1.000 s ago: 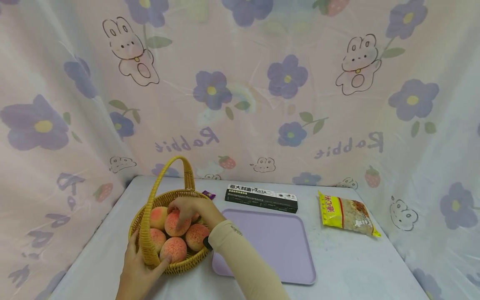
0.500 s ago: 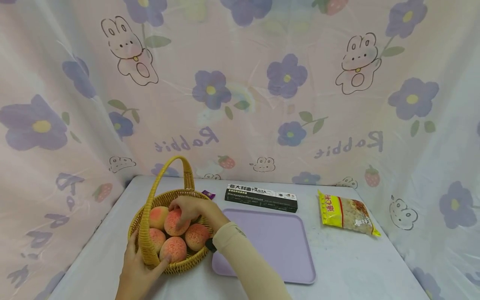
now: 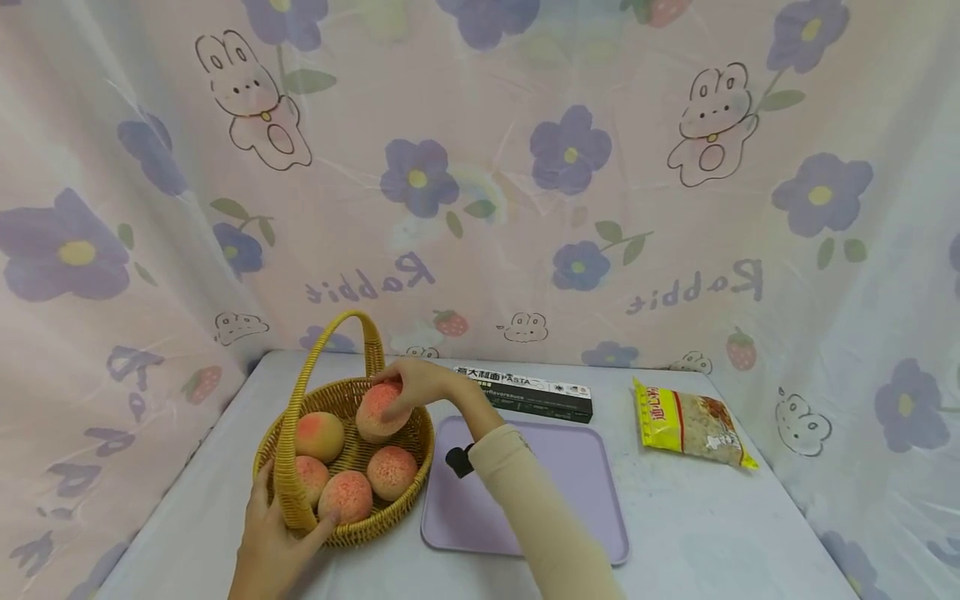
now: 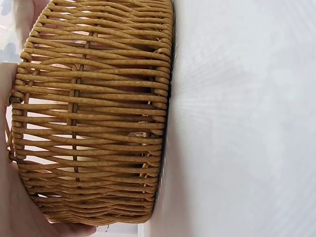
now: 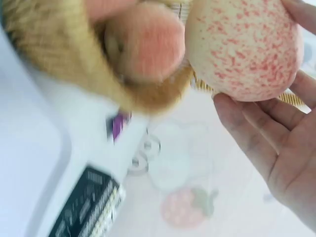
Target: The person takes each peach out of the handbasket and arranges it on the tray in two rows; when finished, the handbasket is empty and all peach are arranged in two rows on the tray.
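My right hand (image 3: 423, 382) grips a pink-and-cream peach (image 3: 380, 414) with its fingers and thumb, raised at the back right of the wicker basket (image 3: 393, 518). In the right wrist view, the fingers spread around the lower side of this speckled peach (image 5: 244, 49). Several other peaches, such as the front one (image 3: 346, 496), lie inside the basket. With the thumb over the front rim and the fingers around the outside, my left hand (image 3: 272, 542) holds the basket at its left side. The woven wall (image 4: 98, 108) fills much of the left wrist view, its base at the white tabletop.
A lilac tray (image 3: 558, 492) lies right of the basket, under the right forearm. Behind it is a black-and-white pasta box (image 3: 551, 404). A yellow-ended clear food bag (image 3: 697, 423) rests farther right. A small purple packet (image 5: 118, 125) shows beside the basket. The basket's tall handle (image 3: 300, 387) arches up.
My right hand has lifted the peach from among the others and moved it back and to the right. The left hand keeps its hold on the basket.
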A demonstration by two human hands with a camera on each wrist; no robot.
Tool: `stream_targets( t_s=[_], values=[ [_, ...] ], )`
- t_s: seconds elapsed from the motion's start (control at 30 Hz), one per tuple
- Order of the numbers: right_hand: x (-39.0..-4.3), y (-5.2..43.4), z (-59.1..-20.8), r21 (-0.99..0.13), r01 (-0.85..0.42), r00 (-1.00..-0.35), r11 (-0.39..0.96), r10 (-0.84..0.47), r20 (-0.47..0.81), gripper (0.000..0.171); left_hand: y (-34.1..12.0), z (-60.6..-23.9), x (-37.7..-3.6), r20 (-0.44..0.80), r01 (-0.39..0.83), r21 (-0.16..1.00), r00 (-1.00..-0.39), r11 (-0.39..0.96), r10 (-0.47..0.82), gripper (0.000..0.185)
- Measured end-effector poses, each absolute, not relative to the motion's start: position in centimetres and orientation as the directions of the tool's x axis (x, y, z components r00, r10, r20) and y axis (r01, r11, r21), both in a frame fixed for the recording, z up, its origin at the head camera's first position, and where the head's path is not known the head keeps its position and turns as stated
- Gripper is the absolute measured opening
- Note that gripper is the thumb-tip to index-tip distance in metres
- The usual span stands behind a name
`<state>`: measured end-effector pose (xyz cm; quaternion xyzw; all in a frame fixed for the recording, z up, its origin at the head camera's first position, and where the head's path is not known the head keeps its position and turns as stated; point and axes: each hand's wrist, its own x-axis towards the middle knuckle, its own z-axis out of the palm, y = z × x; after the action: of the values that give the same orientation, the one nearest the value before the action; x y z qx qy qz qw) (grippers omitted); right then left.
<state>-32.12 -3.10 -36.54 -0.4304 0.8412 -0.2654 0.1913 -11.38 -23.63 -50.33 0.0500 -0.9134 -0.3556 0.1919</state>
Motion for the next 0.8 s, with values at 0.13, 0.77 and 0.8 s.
stream_targets(
  t_s=[0.13,0.77,0.8],
  values=[
    [-32.8,-0.6,-36.1,-0.63,-0.577,-0.599,0.521,-0.794,-0.108,0.058,-23.6,-50.3,-11.4,0.313,0.039,0.661,-0.922,0.75,-0.228,0.091],
    [-34.3,6.6,-41.7,-0.621,-0.517,-0.665,0.59,-0.733,-0.144,0.055,-23.5,-50.3,-11.5,0.316,0.042,0.669,-0.92,0.742,-0.234,0.087],
    [-34.2,6.7,-42.0,-0.62,-0.52,-0.665,0.587,-0.734,-0.137,0.056,-23.5,-50.4,-11.4,0.321,0.045,0.668,-0.918,0.743,-0.233,0.088]
  ],
)
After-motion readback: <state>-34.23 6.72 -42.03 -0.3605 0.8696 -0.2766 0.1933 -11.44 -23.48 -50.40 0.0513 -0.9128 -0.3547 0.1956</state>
